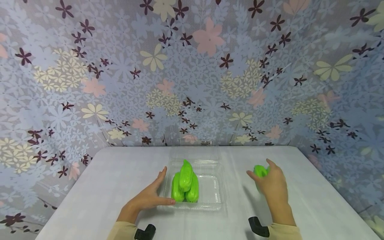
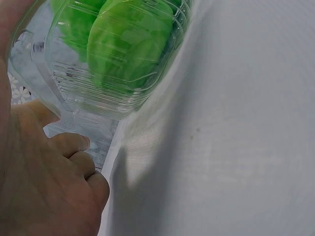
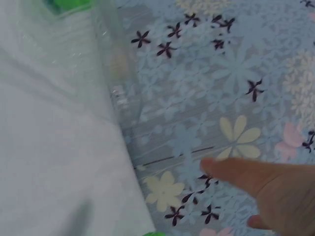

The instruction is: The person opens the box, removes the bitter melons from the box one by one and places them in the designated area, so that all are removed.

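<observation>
A clear plastic clamshell box [image 1: 211, 188] stands on the table with its lid [image 1: 192, 152] laid back. Inside its left part sit glossy, bright green, elongated vegetable-like pieces [image 1: 186, 176], one resting on two others. My left hand [image 1: 147, 198] is spread along the left side of the box, thumb at the front rim and fingers by the side wall. In the left wrist view, that hand [image 2: 54, 182] is close beside the box wall [image 2: 108, 105]. To the right, my right hand [image 1: 271, 186] is over another green piece [image 1: 260, 170], thumb and forefinger apart, partly hiding it.
A white cloth covers the table [image 1: 120, 166]. Behind it hangs a flower-patterned fabric [image 1: 210, 100], which also runs along both sides. Each sleeve has a black bracket [image 1: 258, 227] at the wrist. White tabletop lies between the box and my right hand.
</observation>
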Motion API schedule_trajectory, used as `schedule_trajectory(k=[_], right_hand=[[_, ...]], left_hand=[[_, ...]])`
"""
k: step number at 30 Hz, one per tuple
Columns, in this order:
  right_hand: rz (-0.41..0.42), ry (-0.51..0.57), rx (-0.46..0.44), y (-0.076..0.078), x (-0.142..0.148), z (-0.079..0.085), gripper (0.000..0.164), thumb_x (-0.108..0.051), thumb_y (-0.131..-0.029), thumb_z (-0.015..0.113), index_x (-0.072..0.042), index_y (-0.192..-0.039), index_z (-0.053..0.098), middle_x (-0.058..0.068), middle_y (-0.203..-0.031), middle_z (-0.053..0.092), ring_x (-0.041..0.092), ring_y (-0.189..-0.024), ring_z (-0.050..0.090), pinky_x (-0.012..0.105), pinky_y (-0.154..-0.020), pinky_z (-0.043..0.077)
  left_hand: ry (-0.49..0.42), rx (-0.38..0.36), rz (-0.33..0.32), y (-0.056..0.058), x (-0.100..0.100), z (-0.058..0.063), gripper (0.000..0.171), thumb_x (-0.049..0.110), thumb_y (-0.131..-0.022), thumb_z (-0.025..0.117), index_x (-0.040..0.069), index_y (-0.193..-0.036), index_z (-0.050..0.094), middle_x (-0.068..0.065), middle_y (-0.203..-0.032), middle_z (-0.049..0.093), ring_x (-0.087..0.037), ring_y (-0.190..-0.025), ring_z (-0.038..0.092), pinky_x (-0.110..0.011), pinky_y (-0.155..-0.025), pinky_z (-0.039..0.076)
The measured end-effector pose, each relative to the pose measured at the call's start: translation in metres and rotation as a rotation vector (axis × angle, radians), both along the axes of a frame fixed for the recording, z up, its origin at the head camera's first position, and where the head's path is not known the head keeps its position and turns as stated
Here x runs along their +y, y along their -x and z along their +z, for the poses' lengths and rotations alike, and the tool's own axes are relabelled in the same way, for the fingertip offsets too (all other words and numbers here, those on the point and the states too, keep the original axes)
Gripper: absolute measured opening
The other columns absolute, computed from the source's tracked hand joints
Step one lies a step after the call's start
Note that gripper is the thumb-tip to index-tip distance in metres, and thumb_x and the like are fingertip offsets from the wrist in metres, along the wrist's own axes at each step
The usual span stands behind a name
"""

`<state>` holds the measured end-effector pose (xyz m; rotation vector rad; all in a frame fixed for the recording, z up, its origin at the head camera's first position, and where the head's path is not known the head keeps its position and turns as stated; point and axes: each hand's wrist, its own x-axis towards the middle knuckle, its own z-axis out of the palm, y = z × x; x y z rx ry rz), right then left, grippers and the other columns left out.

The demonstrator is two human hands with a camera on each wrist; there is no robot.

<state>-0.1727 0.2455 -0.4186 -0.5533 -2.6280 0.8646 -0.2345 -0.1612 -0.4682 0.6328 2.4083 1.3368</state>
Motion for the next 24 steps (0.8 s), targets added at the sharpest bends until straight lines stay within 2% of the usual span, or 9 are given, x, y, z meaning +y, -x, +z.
schedule_trajectory(k=[3, 6, 11, 20, 24], right_hand=[[-0.011, 0.078, 0.035, -0.001, -0.004, 0.007, 0.110, -0.052, -0.081, 0.081, 0.007, -0.156, 0.026, 0.037, -0.148, 0.038, 0.053, -0.132, 0.039, 0.065, -0.106, 0.034], [-0.007, 0.158, 0.054, -0.002, -0.008, 0.011, 0.115, -0.057, -0.079, 0.081, 0.001, -0.159, 0.022, 0.032, -0.152, 0.037, 0.048, -0.133, 0.043, 0.063, -0.106, 0.037], [0.033, 0.268, 0.053, -0.004, -0.013, 0.016, 0.116, -0.058, -0.078, 0.082, -0.003, -0.160, 0.021, 0.027, -0.155, 0.035, 0.045, -0.134, 0.045, 0.058, -0.104, 0.042], [0.143, 0.394, 0.013, -0.003, -0.026, 0.022, 0.121, -0.062, -0.074, 0.083, -0.008, -0.162, 0.020, 0.023, -0.158, 0.035, 0.041, -0.137, 0.044, 0.055, -0.103, 0.045], [0.190, 0.430, 0.016, -0.004, -0.035, 0.025, 0.118, -0.060, -0.074, 0.084, -0.009, -0.161, 0.022, 0.021, -0.158, 0.035, 0.040, -0.138, 0.044, 0.055, -0.102, 0.046]], left_hand=[[0.000, 0.000, 0.002, 0.000, 0.000, 0.000, 0.127, 0.041, -0.075, 0.089, 0.024, -0.164, 0.000, -0.017, -0.166, -0.006, -0.039, -0.151, -0.005, -0.070, -0.113, 0.008], [0.004, 0.001, 0.000, 0.000, 0.000, 0.000, 0.127, 0.042, -0.075, 0.089, 0.024, -0.164, 0.000, -0.017, -0.166, -0.006, -0.038, -0.151, -0.005, -0.070, -0.113, 0.007], [0.018, 0.010, -0.001, 0.000, -0.001, -0.001, 0.126, 0.044, -0.075, 0.089, 0.025, -0.164, 0.000, -0.017, -0.166, -0.005, -0.037, -0.151, -0.004, -0.069, -0.114, 0.008], [0.014, 0.002, 0.006, 0.000, 0.000, 0.000, 0.127, 0.042, -0.075, 0.089, 0.023, -0.164, 0.001, -0.017, -0.166, -0.005, -0.039, -0.151, -0.004, -0.070, -0.113, 0.008], [0.011, 0.000, 0.006, 0.000, 0.000, 0.001, 0.127, 0.040, -0.075, 0.089, 0.022, -0.164, 0.000, -0.017, -0.166, -0.005, -0.038, -0.151, -0.004, -0.070, -0.113, 0.008]])
